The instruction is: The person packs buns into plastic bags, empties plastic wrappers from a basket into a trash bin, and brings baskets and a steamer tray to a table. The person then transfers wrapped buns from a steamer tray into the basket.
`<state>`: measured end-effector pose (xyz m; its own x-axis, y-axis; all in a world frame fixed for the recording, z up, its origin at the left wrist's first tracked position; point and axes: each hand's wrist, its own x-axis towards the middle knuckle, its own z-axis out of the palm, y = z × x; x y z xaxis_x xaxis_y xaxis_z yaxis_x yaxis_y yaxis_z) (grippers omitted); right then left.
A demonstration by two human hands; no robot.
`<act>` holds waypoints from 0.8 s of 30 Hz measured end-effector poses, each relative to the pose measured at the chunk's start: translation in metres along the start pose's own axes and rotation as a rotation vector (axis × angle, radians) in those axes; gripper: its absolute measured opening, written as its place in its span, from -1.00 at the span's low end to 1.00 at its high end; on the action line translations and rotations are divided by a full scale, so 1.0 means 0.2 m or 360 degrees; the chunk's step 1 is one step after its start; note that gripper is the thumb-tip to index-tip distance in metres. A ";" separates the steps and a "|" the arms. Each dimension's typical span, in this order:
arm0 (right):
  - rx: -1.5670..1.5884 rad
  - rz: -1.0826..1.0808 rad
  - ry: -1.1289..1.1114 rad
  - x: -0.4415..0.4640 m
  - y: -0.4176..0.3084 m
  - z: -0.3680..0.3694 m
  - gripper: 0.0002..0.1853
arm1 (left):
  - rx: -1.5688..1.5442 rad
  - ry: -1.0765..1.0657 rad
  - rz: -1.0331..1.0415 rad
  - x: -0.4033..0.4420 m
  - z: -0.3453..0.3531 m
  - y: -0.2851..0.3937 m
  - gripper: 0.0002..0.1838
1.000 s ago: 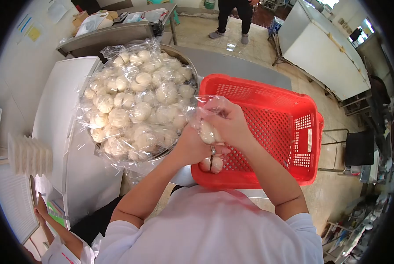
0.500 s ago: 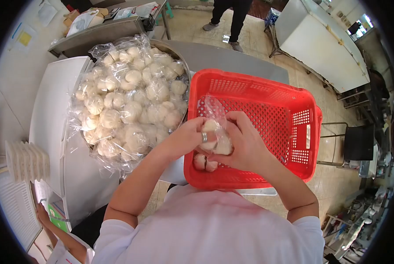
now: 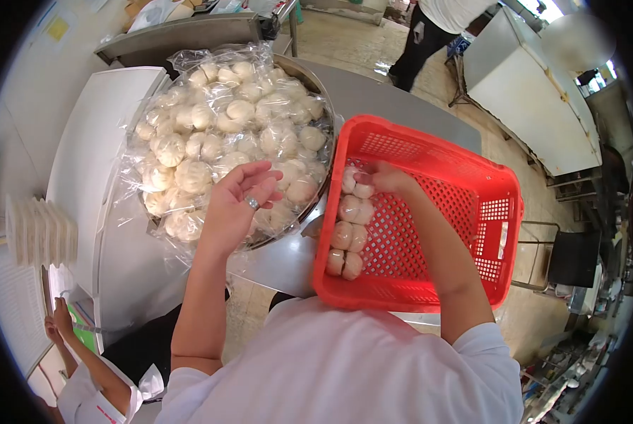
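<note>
My left hand [image 3: 240,201], a ring on one finger, hovers with fingers apart over the near right side of a heap of plastic-bagged white steamed buns [image 3: 196,145]. Nothing is in it. These buns fill a large round metal tray [image 3: 325,88]. Inside the red plastic basket [image 3: 419,299], my right hand [image 3: 388,178] has its fingers closed on a bag of buns [image 3: 350,181] at the far left corner. Several more bagged buns [image 3: 357,210] line the basket's left wall, running toward me from that bag. My right fingertips are partly hidden.
The tray and basket stand side by side on a metal table [image 3: 401,99]. A white cabinet [image 3: 97,162] is at the left. Lower left, another person's hands [image 3: 61,321] are visible. Someone in dark trousers [image 3: 422,53] stands beyond the table, near a white chest freezer [image 3: 532,92].
Both hands held one bag of buns over the basket. My left hand has let go and moved left over the heap; my right took the bag to the far left corner, uncovering the row.
</note>
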<state>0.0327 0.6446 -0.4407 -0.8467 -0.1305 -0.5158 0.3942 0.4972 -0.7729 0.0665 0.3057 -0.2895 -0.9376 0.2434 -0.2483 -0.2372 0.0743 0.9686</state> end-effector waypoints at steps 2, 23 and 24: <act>-0.0148 0.0101 0.0189 0.05 0.05 0.00 -0.56 | 0.0022 0.0074 0.0016 -0.02 -0.06 -0.02 -0.58; -0.0528 -0.1008 0.0875 -0.53 -0.41 0.18 -0.33 | 0.1302 -0.0095 0.0849 0.28 0.08 0.04 -0.89; -0.0514 -0.1108 0.0877 -0.56 -0.48 0.22 -0.32 | 0.1227 -0.0112 0.0840 0.26 0.11 0.10 -0.89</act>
<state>0.1055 0.5733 -0.3263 -0.9367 -0.1047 0.3340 -0.3115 0.6845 -0.6591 0.0182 0.3408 -0.2828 -0.8525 0.4843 0.1967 0.4722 0.5521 0.6872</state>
